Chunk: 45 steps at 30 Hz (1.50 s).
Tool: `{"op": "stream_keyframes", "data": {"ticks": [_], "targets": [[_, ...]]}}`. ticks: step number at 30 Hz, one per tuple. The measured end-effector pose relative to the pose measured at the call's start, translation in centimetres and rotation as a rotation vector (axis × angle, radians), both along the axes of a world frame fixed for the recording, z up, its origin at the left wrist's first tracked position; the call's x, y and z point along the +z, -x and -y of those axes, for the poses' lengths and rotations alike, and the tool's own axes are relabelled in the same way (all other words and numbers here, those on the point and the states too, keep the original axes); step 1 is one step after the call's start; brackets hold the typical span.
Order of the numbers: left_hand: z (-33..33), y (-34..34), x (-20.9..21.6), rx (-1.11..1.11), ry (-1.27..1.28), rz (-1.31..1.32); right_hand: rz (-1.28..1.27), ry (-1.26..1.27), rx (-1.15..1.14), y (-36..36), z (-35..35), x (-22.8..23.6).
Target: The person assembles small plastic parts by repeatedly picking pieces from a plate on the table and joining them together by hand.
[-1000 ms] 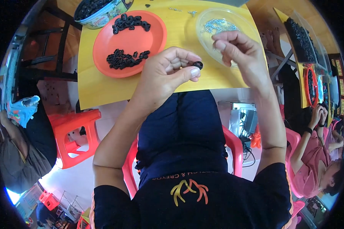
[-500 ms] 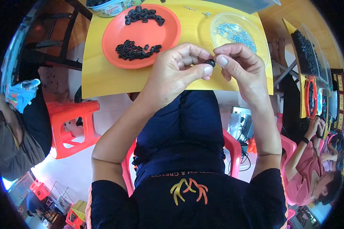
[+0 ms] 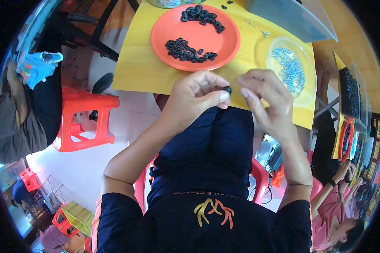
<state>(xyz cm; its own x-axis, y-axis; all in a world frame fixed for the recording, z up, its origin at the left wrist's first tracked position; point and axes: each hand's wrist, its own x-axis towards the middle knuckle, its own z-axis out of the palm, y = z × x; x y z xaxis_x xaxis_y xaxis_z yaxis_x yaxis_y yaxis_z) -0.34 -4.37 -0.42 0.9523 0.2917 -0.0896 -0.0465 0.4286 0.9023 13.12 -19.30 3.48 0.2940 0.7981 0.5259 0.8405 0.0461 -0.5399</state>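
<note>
My left hand (image 3: pixel 197 92) pinches a small black plastic part (image 3: pixel 227 90) between thumb and fingers, just beyond the near edge of the yellow table (image 3: pixel 135 76). My right hand (image 3: pixel 269 99) is a little to the right of that part, fingers curled, with a gap between thumb and forefinger; nothing shows in it. Beyond the left hand lies a round orange-red plate (image 3: pixel 173 33). It bears a far pile of larger black pieces (image 3: pixel 202 16) and a near pile of smaller black pieces (image 3: pixel 183 49). A clear round dish (image 3: pixel 309 99) with many tiny silvery pieces (image 3: pixel 290 69) stands beyond my right hand.
A few small metal pieces (image 3: pixel 265 33) lie between plate and dish. A translucent bin (image 3: pixel 291 19) stands at the far right, a tub (image 3: pixel 166 3) at the far left. A red stool (image 3: pixel 86 122) is on the left; another person (image 3: pixel 333 206) works at the right.
My right hand has drawn away from the black part, and its thumb and forefinger have parted. My left hand keeps hold of the part. The view has shifted, so the table sits further right.
</note>
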Motion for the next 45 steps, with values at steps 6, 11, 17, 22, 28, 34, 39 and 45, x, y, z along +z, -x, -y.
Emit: {"op": "stream_keyframes", "data": {"ticks": [6, 11, 17, 22, 28, 34, 39, 45], "targets": [[-1.8, 2.9, -0.2, 0.088, -0.105, -0.111, -0.095, 0.137, -0.007, -2.5, -6.2, 0.4], [-2.7, 3.4, 1.0, 0.113, -0.116, -0.166, 0.223, 0.358, 0.067, -4.3, -10.4, -1.3], [-3.7, 3.8, 0.8, 0.109, -0.099, -0.116, 0.313, 0.568, 0.118, -4.5, -12.4, -1.4], [-4.1, 3.1, 0.6, 0.109, -0.082, -0.071, 0.281, 0.547, 0.029, -4.2, -12.3, -1.1], [-4.2, 1.5, -0.7, 0.081, -0.079, -0.003, 0.055, 0.25, -0.11, -5.1, -10.5, -2.1], [-3.4, 1.6, -0.9, 0.017, -0.104, -0.07, 0.034, 0.494, 0.029, -5.7, -10.4, -1.1], [-3.2, 1.9, -1.2, -0.005, -0.133, -0.108, 0.188, 0.591, 0.086, -4.6, -11.6, -1.2], [-3.2, 2.2, -0.9, -0.027, -0.172, -0.111, 0.212, 0.672, 0.084, -4.3, -12.8, -0.8]]}}
